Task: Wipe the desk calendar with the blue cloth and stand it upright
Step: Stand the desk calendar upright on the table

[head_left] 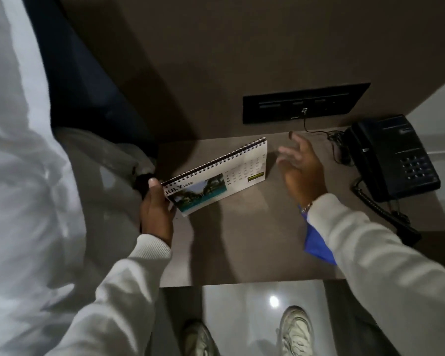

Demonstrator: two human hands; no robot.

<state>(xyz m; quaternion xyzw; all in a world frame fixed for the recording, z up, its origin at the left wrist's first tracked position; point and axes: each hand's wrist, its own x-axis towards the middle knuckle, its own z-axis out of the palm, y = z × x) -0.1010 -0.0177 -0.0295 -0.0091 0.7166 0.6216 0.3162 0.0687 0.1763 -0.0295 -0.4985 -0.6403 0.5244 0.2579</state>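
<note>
A white spiral-bound desk calendar (216, 176) showing a July page with a beach photo stands tilted on the brown table (242, 253). My left hand (156, 209) grips its near left corner, thumb on the front. To the right of the calendar hovers my right hand (299, 170), fingers spread and apart from it, holding nothing. The blue cloth (316, 242) lies on the table under my right forearm, partly hidden by the sleeve.
A black desk telephone (393, 155) with a coiled cord sits at the table's right edge. A black socket panel (303, 102) is set in the wall behind, with a cable plugged in. White bedding (23, 176) fills the left. My shoes show on the floor below.
</note>
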